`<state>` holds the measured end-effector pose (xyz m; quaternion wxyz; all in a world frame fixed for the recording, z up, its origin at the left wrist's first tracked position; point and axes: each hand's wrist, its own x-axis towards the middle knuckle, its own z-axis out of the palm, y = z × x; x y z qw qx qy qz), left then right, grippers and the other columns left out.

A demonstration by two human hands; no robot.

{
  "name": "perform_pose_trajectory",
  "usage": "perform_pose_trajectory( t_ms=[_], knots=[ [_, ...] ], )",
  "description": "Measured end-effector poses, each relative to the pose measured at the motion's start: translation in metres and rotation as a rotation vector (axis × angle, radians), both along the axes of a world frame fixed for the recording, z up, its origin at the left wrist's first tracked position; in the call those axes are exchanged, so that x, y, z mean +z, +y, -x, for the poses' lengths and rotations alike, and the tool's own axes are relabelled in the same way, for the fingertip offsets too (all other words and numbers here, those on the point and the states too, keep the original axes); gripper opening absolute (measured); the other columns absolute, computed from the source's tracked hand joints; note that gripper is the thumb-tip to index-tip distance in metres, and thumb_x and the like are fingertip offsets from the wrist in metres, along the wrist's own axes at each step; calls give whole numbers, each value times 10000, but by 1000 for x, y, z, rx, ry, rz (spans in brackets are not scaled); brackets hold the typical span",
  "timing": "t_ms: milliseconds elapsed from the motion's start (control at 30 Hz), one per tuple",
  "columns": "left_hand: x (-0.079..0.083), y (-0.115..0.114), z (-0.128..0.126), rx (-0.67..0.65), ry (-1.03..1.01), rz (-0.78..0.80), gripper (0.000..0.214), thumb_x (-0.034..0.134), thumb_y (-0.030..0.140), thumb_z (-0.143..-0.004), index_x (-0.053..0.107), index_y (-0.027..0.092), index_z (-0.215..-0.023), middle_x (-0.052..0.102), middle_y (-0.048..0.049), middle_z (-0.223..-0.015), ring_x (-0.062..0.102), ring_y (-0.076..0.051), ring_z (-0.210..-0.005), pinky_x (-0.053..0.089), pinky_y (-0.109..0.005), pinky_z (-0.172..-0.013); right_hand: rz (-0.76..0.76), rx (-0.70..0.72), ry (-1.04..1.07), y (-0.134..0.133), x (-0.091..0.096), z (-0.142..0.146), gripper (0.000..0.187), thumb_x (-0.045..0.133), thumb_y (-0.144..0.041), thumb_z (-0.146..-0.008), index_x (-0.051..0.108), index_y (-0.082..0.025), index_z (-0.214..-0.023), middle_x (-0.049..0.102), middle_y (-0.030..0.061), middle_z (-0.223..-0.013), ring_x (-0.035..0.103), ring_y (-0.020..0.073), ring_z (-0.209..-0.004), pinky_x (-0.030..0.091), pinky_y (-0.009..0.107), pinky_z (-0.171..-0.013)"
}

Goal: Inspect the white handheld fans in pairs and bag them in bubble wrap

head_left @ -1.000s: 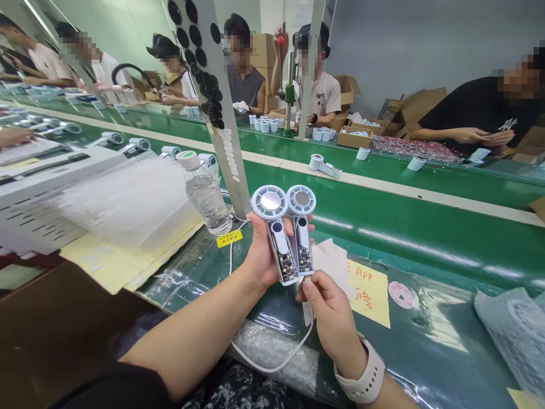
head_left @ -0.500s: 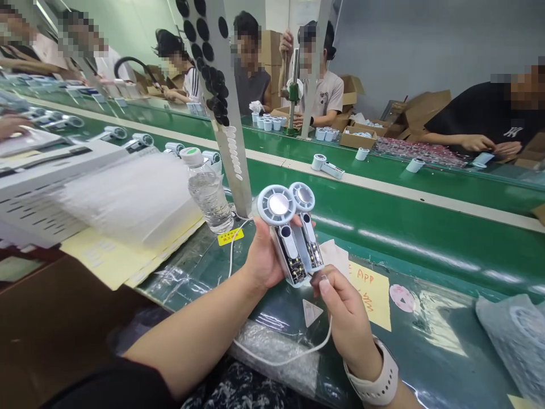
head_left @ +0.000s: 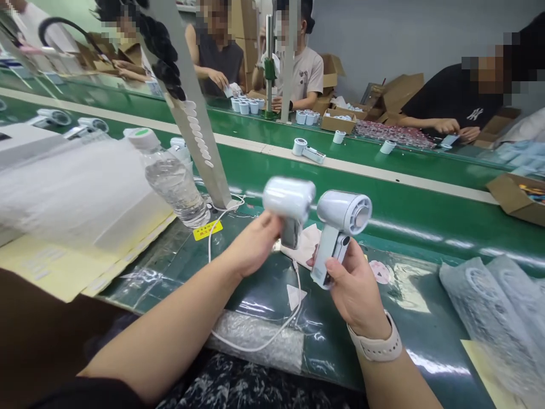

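My left hand (head_left: 261, 241) is closed around the handle of a pale blue handheld fan (head_left: 287, 194), which is smeared by motion. In my right hand (head_left: 355, 284) is a second handheld fan (head_left: 344, 211), held upright with its round grille turned to the right. Its handle shows an uncovered side with dark parts and a pale button. The two fans are apart, side by side above the bench. Below them a white cable (head_left: 293, 309) lies on the bench, its plug end near a piece of white paper (head_left: 309, 244).
A water bottle (head_left: 170, 179) stands left beside a slanted metal post (head_left: 200, 125). Bagged fans (head_left: 489, 301) lie at right. Beyond runs a green conveyor (head_left: 383, 201) carrying a fan (head_left: 307, 150) and loose cups. Several co-workers sit across it, near a small press (head_left: 269, 74).
Both fans were together in my left hand, with my right hand at their base by the cable. Now each hand holds one fan, turned sideways, and the cable lies loose on the bench.
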<state>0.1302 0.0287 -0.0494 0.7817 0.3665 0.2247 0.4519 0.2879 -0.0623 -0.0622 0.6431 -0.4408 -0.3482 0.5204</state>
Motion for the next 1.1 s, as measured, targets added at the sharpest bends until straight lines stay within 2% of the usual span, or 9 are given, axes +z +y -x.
perform_pose_trajectory(
  t_ms=[100,233,367,500,633,767,900,1000,1100],
  knots=[
    [6,5,-1,65,171,126,378,538,494,-930,657,137,-957,688,-71,-781,645,-174,-671,532,-299,-643,-2,-15,2,1,3,-2,389,803,-319,-675,594,-262,-998,657,12,-897,627,219,-821,529,388,-752],
    [14,2,-4,10,207,298,425,353,456,-1002,613,131,-918,617,-38,-685,568,-121,-516,489,-243,-505,85,-24,81,1,1,1,351,745,-281,-701,593,-254,-1016,665,4,-906,611,178,-765,519,327,-680],
    [14,-3,-5,-51,190,289,234,594,364,-857,596,130,-846,605,-22,-693,568,-115,-523,491,-227,-488,80,2,211,1,1,5,305,657,-426,-816,592,-235,-1045,648,-4,-806,587,138,-657,514,275,-610],
    [10,-4,-4,-15,164,177,298,772,294,-654,587,148,-836,620,-3,-720,593,-125,-575,505,-227,-503,75,-22,167,2,-1,8,351,590,-556,-877,604,-218,-972,648,0,-773,580,118,-617,502,241,-572],
    [8,-2,-4,-17,175,162,314,797,304,-675,621,140,-877,647,-18,-756,617,-129,-631,509,-223,-531,66,-24,102,0,-2,8,340,617,-552,-873,606,-218,-933,654,-1,-786,587,113,-629,507,238,-590],
    [8,-2,-3,-54,116,138,354,817,273,-693,641,150,-975,680,-38,-904,657,-165,-775,556,-288,-658,0,-4,101,-1,1,5,285,655,-496,-864,610,-225,-942,645,-4,-779,587,122,-635,511,255,-602],
    [6,-5,-2,-104,102,146,377,810,276,-695,639,141,-1003,666,-35,-892,646,-154,-754,531,-271,-639,26,-82,92,1,0,2,311,662,-512,-860,607,-217,-941,646,-3,-765,583,118,-625,502,242,-579],
    [5,-6,-2,-122,113,134,427,810,172,-639,629,148,-1025,643,-13,-877,632,-135,-732,512,-259,-648,72,-105,98,3,-2,1,344,641,-554,-861,594,-216,-911,629,-6,-757,567,119,-610,497,239,-548],
    [6,-7,-3,-116,120,107,441,775,95,-614,617,159,-1021,623,2,-871,619,-124,-729,501,-266,-669,88,-62,172,4,-2,3,306,672,-507,-836,596,-233,-952,626,-9,-811,587,134,-675,544,276,-623]
  ],
)
